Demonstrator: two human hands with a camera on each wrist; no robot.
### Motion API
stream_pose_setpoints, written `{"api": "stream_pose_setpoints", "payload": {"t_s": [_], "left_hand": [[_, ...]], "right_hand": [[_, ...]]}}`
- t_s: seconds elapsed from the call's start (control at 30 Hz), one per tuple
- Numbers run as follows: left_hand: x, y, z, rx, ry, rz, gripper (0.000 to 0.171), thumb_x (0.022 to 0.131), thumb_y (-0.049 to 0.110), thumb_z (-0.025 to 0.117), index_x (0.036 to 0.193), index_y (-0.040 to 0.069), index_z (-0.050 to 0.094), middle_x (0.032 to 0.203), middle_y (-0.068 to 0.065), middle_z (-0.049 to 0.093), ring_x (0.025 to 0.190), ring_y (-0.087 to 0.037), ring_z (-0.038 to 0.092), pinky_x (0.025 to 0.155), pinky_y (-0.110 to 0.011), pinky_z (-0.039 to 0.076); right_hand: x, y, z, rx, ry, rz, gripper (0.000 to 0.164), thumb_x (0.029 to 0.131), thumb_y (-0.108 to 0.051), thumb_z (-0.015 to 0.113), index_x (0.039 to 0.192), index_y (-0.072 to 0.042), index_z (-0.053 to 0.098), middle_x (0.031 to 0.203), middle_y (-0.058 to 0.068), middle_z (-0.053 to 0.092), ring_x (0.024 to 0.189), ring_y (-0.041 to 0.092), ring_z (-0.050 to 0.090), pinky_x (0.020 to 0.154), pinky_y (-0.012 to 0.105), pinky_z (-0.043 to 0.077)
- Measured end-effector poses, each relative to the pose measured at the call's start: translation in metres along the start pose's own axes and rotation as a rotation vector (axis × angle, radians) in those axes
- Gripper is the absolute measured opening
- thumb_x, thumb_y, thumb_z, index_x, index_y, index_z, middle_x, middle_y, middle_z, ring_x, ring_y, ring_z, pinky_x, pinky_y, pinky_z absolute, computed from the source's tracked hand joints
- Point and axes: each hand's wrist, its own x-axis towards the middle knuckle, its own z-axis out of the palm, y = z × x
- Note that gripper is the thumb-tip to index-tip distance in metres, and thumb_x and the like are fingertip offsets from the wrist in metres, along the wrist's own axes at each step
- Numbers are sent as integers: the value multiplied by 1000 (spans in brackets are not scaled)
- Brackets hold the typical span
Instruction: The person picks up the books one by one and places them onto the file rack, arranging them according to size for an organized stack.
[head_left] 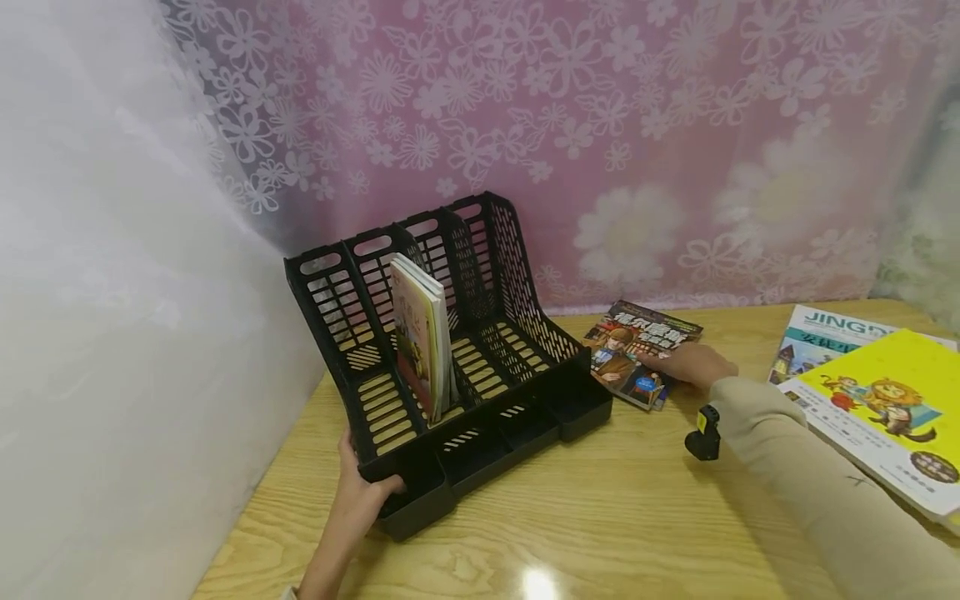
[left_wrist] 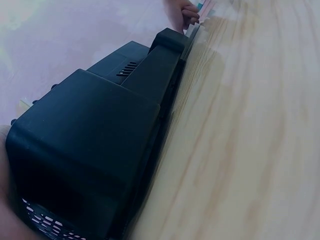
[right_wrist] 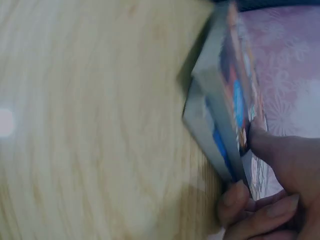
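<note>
A black slatted desk file rack (head_left: 416, 517) stands at an angle on the wooden table, with a few thin picture books (head_left: 415, 333) upright in one compartment. My left hand (head_left: 360, 492) grips its front left corner, thumb over the rim of the small front tray. Right of the rack lie two paperback comics (head_left: 626, 333), one on top of the other and slightly askew. My right hand (head_left: 693, 365) pinches them at their right side. In the right wrist view, the thumb (right_wrist: 272, 150) presses the top cover while the other fingers curl at the edge of the comics (right_wrist: 212, 85).
On the right side of the table (head_left: 600, 517) lie a yellow picture book (head_left: 892, 392) and a teal-and-white book (head_left: 806, 337) partly beneath it. A pink flowered curtain (head_left: 465, 100) hangs behind; a white draped surface (head_left: 127, 292) borders the left.
</note>
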Motion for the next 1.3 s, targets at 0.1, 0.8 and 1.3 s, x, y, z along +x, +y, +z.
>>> {"api": "stream_pose_setpoints", "payload": {"t_s": [0.1,0.8,1.3], "left_hand": [[1,1,1,1,8,3,116,65,-9,66,153,11,-8,149,-25,24,128,-39,36,101,-47,28],[-1,3,-2,50,1,-13,114,67,-6,66,152,7,-8,146,-28,25,126,-39,35,102,-50,27],[-2,1,-1,17,6,-1,114,66,-8,66,152,12,-6,148,-25,24,130,-38,33,102,-47,26]], "right_hand": [[4,7,1,90,13,-10,86,88,-70,40,102,12,64,98,35,61,82,40,61,74,51,47],[3,59,7,997,-348,-171,25,101,-26,45,84,-14,60,55,-8,49,42,2,29,45,21,25],[-6,59,12,840,-306,-223,30,98,-26,53,75,-13,68,55,-7,53,43,2,30,48,22,25]]}}
